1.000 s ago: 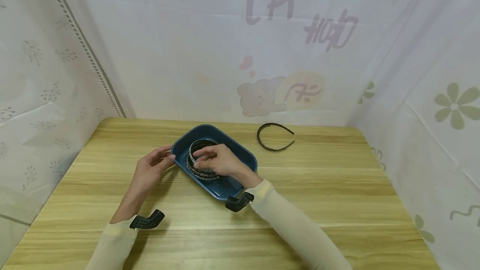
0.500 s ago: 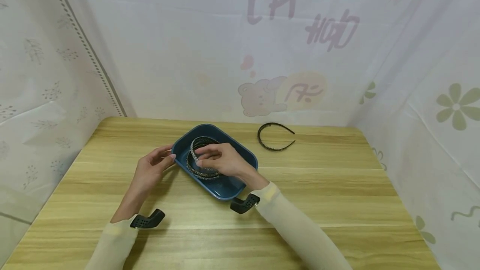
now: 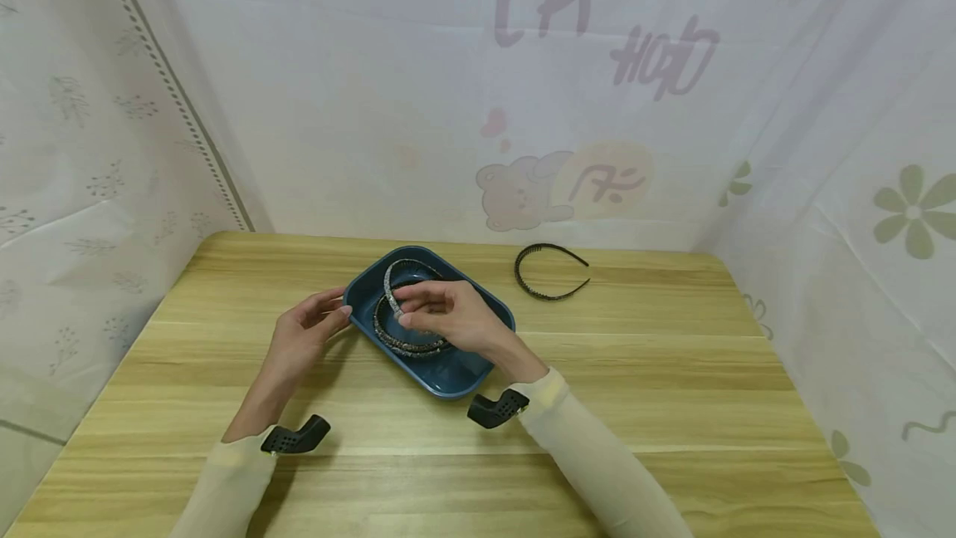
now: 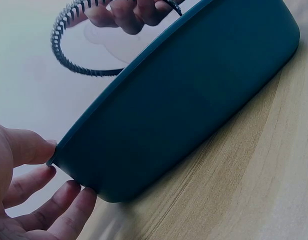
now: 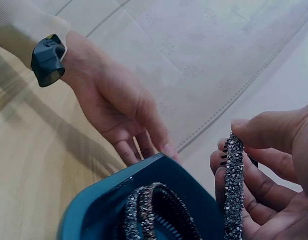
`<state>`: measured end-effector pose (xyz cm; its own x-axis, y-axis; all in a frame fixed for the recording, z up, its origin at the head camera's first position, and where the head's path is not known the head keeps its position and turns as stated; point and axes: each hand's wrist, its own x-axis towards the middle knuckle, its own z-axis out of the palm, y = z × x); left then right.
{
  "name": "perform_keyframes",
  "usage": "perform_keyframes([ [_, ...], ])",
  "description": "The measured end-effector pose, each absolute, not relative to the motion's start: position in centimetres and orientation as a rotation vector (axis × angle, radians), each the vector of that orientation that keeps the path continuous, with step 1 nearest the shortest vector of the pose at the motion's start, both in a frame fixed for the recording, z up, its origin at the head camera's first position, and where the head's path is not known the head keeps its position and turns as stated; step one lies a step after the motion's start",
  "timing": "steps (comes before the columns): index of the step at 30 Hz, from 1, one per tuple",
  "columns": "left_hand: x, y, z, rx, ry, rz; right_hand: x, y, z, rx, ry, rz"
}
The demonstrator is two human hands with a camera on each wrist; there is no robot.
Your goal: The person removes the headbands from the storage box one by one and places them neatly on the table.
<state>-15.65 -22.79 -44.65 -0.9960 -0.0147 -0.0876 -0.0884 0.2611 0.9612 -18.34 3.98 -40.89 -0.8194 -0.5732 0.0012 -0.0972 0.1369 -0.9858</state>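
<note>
A silver, glittery headband [image 3: 388,279] with comb teeth inside is pinched between the thumb and fingers of my right hand [image 3: 466,318], raised over the blue tray [image 3: 456,374]. Its sparkling band [image 5: 234,192] faces the camera in the right wrist view. Inside the tray lie other glittery headbands [image 3: 407,349], overlapping; two bands [image 5: 147,212] show clearly from the right wrist. My left hand [image 3: 302,337] grips the tray's left corner, thumb [image 4: 31,146] at the rim and fingers against the outer wall.
One dark toothed headband [image 3: 526,276] lies on the wooden table [image 3: 635,372], behind and right of the tray, its ends pointing right. A printed white cloth [image 3: 373,106] hangs along the table's back and sides.
My right hand has lifted the silver headband up from the others in the tray and drawn slightly to the right. My left hand stays at the tray's corner.
</note>
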Motion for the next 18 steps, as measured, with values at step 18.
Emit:
perform_keyframes([
  [18, -15.6, -22.9, -44.6, -0.094, 2.395, 1.923, -18.2, 5.6, -39.3, -0.772, 2.09, -1.801],
])
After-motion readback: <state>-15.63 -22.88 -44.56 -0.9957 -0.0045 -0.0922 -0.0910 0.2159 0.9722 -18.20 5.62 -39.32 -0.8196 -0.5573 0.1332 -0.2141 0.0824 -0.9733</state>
